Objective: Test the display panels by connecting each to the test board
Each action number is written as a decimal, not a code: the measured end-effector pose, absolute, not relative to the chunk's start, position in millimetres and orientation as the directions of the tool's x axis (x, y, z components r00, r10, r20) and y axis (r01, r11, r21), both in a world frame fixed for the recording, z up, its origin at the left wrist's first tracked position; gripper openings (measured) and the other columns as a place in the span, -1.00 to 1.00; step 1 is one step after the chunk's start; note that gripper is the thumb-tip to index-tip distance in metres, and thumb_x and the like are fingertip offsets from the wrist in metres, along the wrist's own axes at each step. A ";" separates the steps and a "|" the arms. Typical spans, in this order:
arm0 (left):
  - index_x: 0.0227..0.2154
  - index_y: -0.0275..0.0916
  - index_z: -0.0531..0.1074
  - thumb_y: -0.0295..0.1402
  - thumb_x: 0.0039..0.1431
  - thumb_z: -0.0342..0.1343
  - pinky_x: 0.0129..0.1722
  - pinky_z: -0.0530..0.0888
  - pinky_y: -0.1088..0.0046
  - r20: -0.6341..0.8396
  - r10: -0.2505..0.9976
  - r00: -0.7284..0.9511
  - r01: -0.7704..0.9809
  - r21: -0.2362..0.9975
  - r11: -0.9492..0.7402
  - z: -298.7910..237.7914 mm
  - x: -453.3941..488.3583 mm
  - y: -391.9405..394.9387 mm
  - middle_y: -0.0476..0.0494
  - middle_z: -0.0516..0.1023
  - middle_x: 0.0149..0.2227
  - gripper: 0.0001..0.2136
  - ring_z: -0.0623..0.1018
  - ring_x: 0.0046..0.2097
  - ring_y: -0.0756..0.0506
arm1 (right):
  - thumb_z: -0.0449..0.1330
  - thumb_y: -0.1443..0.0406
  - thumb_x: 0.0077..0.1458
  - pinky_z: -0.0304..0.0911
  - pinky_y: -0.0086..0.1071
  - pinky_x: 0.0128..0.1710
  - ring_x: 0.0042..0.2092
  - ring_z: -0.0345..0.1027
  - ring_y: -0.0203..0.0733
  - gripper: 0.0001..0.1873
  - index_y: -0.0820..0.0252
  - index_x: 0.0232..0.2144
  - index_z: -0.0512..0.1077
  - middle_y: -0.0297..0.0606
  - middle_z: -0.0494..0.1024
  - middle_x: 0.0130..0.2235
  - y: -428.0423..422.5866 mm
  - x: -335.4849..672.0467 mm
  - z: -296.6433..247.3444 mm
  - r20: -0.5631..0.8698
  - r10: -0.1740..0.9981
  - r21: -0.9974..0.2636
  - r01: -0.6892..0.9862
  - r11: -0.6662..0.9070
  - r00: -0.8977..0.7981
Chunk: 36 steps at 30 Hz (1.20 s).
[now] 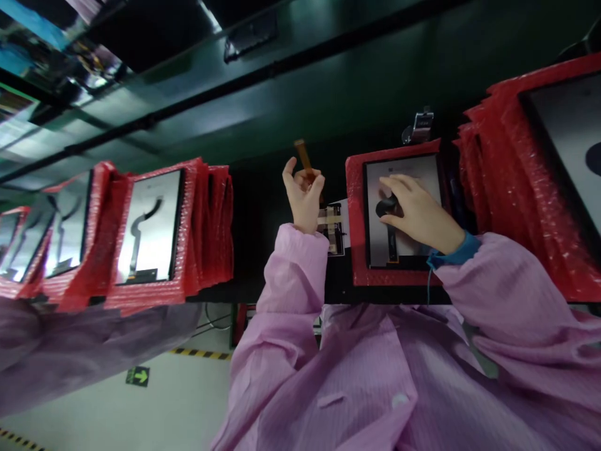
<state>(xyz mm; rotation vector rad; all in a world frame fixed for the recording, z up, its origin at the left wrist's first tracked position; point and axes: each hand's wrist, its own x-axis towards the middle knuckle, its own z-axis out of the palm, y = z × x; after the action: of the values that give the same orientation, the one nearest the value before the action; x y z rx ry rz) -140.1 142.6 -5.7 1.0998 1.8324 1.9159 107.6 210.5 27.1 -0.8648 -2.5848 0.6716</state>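
Note:
My left hand [304, 199] pinches a narrow amber strip [304, 156] that sticks up between thumb and fingers; it looks like a flexible film or ribbon cable. Under my right hand [420, 210] lies a display panel [417, 164] with a black border, on a red bubble-wrap sheet [357, 219]. The right thumb and fingers close around the rounded end of a black flex cable [385, 207], whose lower part runs down to the panel's bottom edge. Right of my left wrist sits a small dark circuit piece with tan tape [334, 228] on a white surface, partly hidden by that wrist.
Stacked panels in red bubble wrap stand left [192, 232] and right [530, 188]. Behind the panel is a small metal object [421, 125]. A dark green belt surface [328, 94] runs along the back. At lower left appears another person's sleeve [107, 344].

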 end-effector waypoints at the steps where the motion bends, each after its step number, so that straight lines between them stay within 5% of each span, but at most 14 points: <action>1: 0.11 -0.06 0.22 -0.29 0.27 0.21 -0.18 0.52 0.44 0.352 0.655 -0.669 0.308 0.933 -0.186 -3.3 -138.7 141.9 0.00 0.51 -0.27 -0.59 0.57 -0.24 0.00 | 0.31 0.30 0.04 0.16 0.17 0.32 0.29 0.18 0.23 -0.29 0.23 0.24 0.28 0.03 0.30 0.25 211.1 107.6 25.8 0.181 0.642 -0.567 0.455 0.687 -0.745; 5: -0.13 -0.13 0.45 0.01 0.31 0.12 -0.30 0.49 0.46 0.418 0.667 -0.616 0.358 0.904 -0.235 12.1 -129.6 136.0 0.01 0.51 -0.37 -0.68 0.53 -0.39 0.03 | 0.34 0.28 0.02 0.31 0.15 0.22 0.36 0.08 0.26 -0.37 0.08 0.15 0.33 -0.05 -0.01 0.41 211.0 105.8 21.5 0.229 0.715 -0.764 0.332 0.553 -0.661; 8: -0.29 -0.18 0.49 0.04 0.36 0.02 -0.39 0.46 0.46 0.447 0.683 -0.578 0.348 0.892 -0.289 20.1 -122.1 132.5 -0.02 0.52 -0.41 -0.62 0.50 -0.45 0.04 | 0.37 0.24 -0.01 0.44 0.00 0.12 0.33 0.17 0.12 -0.17 -0.09 0.27 0.14 -0.18 -0.21 0.47 208.4 99.8 19.7 0.173 0.799 -0.946 0.129 0.298 -0.576; 11: -0.19 -0.14 0.49 -0.01 0.37 0.03 -0.43 0.46 0.43 0.454 0.735 -0.504 0.325 0.888 -0.326 20.5 -118.0 130.7 -0.02 0.55 -0.41 -0.68 0.51 -0.47 0.02 | 0.36 0.06 0.03 0.39 -0.03 0.18 0.21 0.36 -0.06 -0.16 -0.16 0.28 0.08 -0.22 0.20 0.35 202.9 91.2 21.1 0.051 0.821 -0.997 -0.079 0.007 -0.569; 14: -0.02 -0.05 0.43 -0.06 0.38 0.04 -0.39 0.49 0.41 0.474 0.769 -0.429 0.348 0.872 -0.344 17.3 -116.2 128.7 -0.01 0.58 -0.31 -0.73 0.54 -0.43 0.00 | 0.04 -0.17 0.24 0.35 -0.07 0.17 0.07 0.45 -0.10 -0.47 0.02 0.00 0.43 -0.23 0.55 -0.02 195.4 84.8 26.4 -0.033 0.755 -0.981 -0.121 -0.148 -0.655; 19: -0.21 -0.11 0.48 -0.08 0.44 -0.06 -0.25 0.50 0.37 0.514 0.811 -0.279 0.473 0.809 -0.349 17.5 -113.9 125.4 -0.04 0.58 -0.29 -0.71 0.58 -0.31 -0.03 | 0.00 -0.12 0.30 0.32 -0.30 -0.13 -0.26 0.35 -0.23 -0.46 0.13 -0.46 0.42 -0.26 0.52 -0.27 189.6 83.1 34.9 0.036 0.623 -0.999 -0.013 0.041 -0.782; 23: -0.31 -0.15 0.47 -0.15 0.44 -0.06 -0.18 0.46 0.32 0.518 0.850 -0.097 0.610 0.706 -0.361 21.3 -114.1 124.3 -0.05 0.54 -0.37 -0.70 0.54 -0.30 -0.05 | 0.00 -0.07 0.32 0.21 -0.28 -0.24 -0.33 0.24 -0.22 -0.49 0.13 -0.51 0.26 -0.30 0.38 -0.42 193.5 83.4 34.1 0.174 0.556 -0.924 0.061 0.379 -0.812; 28: -0.30 -0.17 0.46 -0.33 0.39 -0.07 -0.04 0.39 0.22 0.522 0.849 0.085 0.767 0.510 -0.390 20.9 -112.1 123.0 -0.04 0.55 -0.37 -0.79 0.51 -0.31 -0.08 | -0.06 0.17 0.35 0.25 -0.13 -0.05 -0.15 0.32 -0.09 -0.70 0.13 -0.40 0.28 -0.15 0.51 -0.22 194.9 83.4 28.9 0.392 0.423 -0.683 0.049 0.729 -0.817; 36: -0.46 -0.15 0.29 -0.40 0.28 -0.09 0.07 0.33 0.10 0.368 0.912 0.181 0.797 0.489 -0.355 24.6 -109.3 121.2 -0.02 0.47 -0.42 -0.81 0.46 -0.24 -0.13 | -0.09 0.24 0.31 0.25 0.00 0.05 -0.06 0.34 -0.01 -0.72 0.10 -0.41 0.33 -0.15 0.54 -0.15 195.4 83.9 30.7 0.347 0.471 -0.657 0.148 0.739 -0.811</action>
<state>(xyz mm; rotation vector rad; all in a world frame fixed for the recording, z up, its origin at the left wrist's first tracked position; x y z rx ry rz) -109.3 121.2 24.6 2.2638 1.6624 0.9188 83.9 195.4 30.7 -0.4693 -2.4369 0.8625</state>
